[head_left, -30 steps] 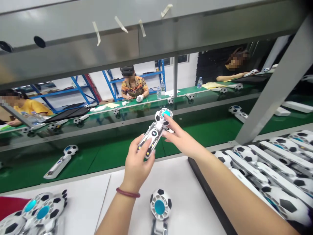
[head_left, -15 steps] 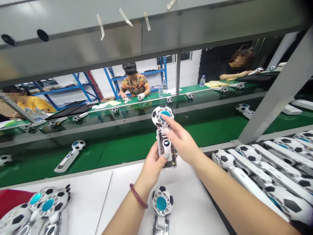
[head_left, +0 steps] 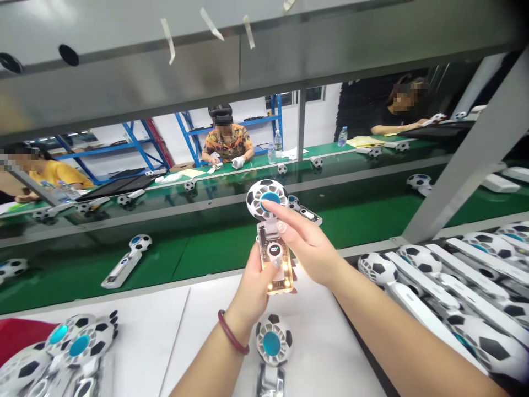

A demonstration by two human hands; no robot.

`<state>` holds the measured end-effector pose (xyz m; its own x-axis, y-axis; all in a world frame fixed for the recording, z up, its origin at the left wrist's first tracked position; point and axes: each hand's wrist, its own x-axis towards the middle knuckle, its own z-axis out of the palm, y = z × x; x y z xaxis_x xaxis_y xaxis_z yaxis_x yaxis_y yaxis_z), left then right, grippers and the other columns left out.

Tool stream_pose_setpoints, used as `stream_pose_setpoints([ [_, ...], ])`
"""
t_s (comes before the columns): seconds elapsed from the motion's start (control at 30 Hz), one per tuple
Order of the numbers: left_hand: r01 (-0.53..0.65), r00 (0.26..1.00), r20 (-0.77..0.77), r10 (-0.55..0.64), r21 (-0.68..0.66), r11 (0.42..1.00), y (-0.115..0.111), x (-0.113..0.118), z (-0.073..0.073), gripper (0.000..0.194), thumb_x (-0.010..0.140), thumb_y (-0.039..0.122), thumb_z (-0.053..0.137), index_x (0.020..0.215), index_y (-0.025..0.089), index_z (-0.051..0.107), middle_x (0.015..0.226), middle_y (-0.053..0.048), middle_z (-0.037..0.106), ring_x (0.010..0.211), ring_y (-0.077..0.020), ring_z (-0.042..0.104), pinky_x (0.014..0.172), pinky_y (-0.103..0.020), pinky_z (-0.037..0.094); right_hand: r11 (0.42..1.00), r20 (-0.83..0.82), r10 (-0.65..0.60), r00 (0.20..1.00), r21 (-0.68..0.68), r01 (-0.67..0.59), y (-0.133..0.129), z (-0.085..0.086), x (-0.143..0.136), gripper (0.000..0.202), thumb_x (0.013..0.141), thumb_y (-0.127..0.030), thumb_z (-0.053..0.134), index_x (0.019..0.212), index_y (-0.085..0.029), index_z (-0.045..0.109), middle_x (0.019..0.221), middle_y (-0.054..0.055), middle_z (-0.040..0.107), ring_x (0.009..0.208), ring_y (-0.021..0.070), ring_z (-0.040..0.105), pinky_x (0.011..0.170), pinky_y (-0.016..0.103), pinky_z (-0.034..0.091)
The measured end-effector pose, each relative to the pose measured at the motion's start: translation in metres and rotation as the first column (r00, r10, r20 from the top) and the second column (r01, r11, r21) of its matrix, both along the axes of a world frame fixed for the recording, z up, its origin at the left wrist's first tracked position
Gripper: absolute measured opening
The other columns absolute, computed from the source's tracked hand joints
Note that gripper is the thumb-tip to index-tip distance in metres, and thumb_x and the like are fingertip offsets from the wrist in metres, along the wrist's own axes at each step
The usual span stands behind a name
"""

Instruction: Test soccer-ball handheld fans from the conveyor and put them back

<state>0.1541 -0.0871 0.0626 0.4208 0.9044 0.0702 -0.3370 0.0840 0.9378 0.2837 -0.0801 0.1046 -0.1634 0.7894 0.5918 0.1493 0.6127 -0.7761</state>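
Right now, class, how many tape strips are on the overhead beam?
4, left to right: first strip leftmost, second strip left of the panel seam, third strip just right of it, fourth strip cut by the top edge.

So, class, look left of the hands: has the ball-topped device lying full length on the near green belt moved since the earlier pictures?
Yes. The ball-topped device has moved right, closer to the seam in the white tabletop.
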Motion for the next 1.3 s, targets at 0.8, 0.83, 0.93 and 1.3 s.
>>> stream_pose_setpoints([
  [0.8, 0.110, 0.701, -0.687, 0.191, 0.369, 0.923, -0.029, 0.007, 0.020, 0.034, 0.076, 0.020, 0.052, 0.109, 0.025, 0.046, 0.085, -0.002, 0.059, 0.071, -0.0195, 0.055, 0.059, -0.026, 0.039, 0.829, -0.032, -0.553, 0.832, 0.079, 0.554, -0.012, 0.028, 0.033, 0.042, 0.085, -0.053, 0.043, 0.071, -0.019, 0.063, 0.068, 0.002, 0.061, 0.066, 0.0152, 0.059, 0.058, 0.024, 0.046],
  [0.83, 0.122, 0.682, -0.707, 0.188, 0.363, 0.924, -0.032, 0.007, 0.021, 0.033, 0.076, 0.020, 0.051, 0.109, 0.024, 0.046, 0.082, -0.002, 0.059, 0.069, -0.0197, 0.054, 0.057, -0.025, 0.038, 0.821, -0.034, -0.563, 0.826, 0.094, 0.563, -0.012, 0.027, 0.034, 0.044, 0.086, -0.053, 0.041, 0.070, -0.018, 0.063, 0.065, 0.002, 0.060, 0.065, 0.0151, 0.059, 0.058, 0.024, 0.045],
  [0.93, 0.145, 0.633, -0.754, 0.173, 0.334, 0.931, -0.038, 0.009, 0.026, 0.030, 0.078, 0.019, 0.047, 0.107, 0.023, 0.044, 0.081, -0.002, 0.057, 0.069, -0.0199, 0.054, 0.056, -0.025, 0.036, 0.828, -0.055, -0.549, 0.834, 0.098, 0.551, -0.011, 0.024, 0.035, 0.047, 0.087, -0.053, 0.038, 0.068, -0.018, 0.063, 0.065, 0.003, 0.061, 0.063, 0.0157, 0.059, 0.055, 0.024, 0.044],
  [1.3, 0.158, 0.941, -0.312, -0.129, 0.069, 0.985, -0.032, 0.009, 0.016, 0.038, 0.079, 0.035, 0.055, 0.113, 0.023, 0.040, 0.083, -0.002, 0.054, 0.069, -0.0147, 0.052, 0.061, -0.026, 0.043, 0.971, -0.392, -0.240, 0.888, -0.094, 0.221, -0.006, 0.025, 0.028, 0.039, 0.086, -0.054, 0.039, 0.113, -0.028, 0.050, 0.108, 0.003, 0.059, 0.098, 0.0200, 0.059, 0.076, 0.032, 0.051],
])
